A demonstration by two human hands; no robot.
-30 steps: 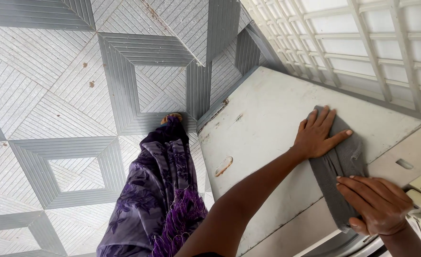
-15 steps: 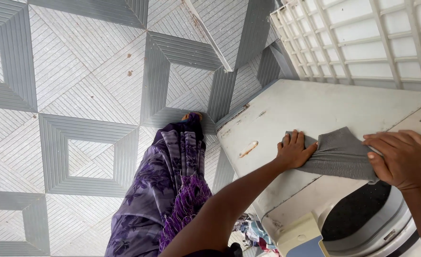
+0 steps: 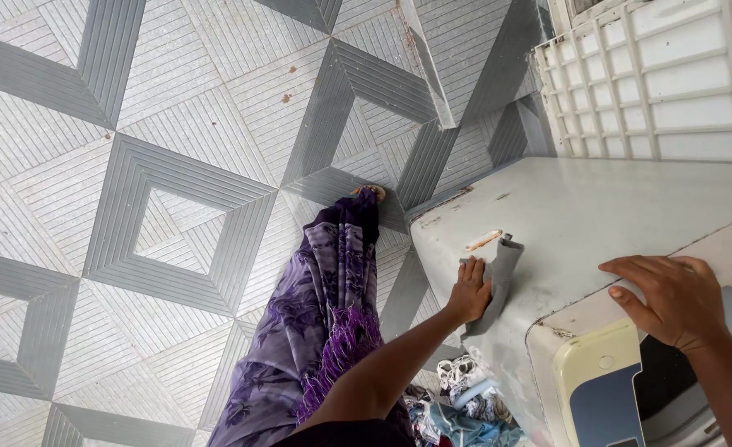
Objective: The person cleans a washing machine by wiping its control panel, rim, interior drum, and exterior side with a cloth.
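Your left hand (image 3: 470,290) is clamped on a soft grey woven cloth (image 3: 493,273), pressing it against the left edge of the flat, off-white painted lid of the washing machine (image 3: 598,207); the cloth is bunched, one corner standing up on the lid just beside an oval rust-stained recess (image 3: 483,240), the rest draped down over the rounded edge and the side wall. Your right hand (image 3: 664,298) lies well apart from the left, palm down with fingers loosely spread, flat on the near part of the lid where the smooth grey-white surface meets a paler cream strip; it grips nothing. Below that hand a cream plastic corner panel with a blue-grey inset (image 3: 602,389) curves around the machine's front edge, chipped and rust-flecked along its top seam. Your long purple floral skirt with a fringed hem (image 3: 316,323) hangs beside the machine, and a foot (image 3: 369,192) shows at its far end. The floor (image 3: 134,165) is ribbed tile in pale and dark grey diamond patterns. A heap of crumpled coloured laundry (image 3: 465,401) lies at the machine's base, and a white lattice grille (image 3: 656,83) stands behind the lid's far edge.
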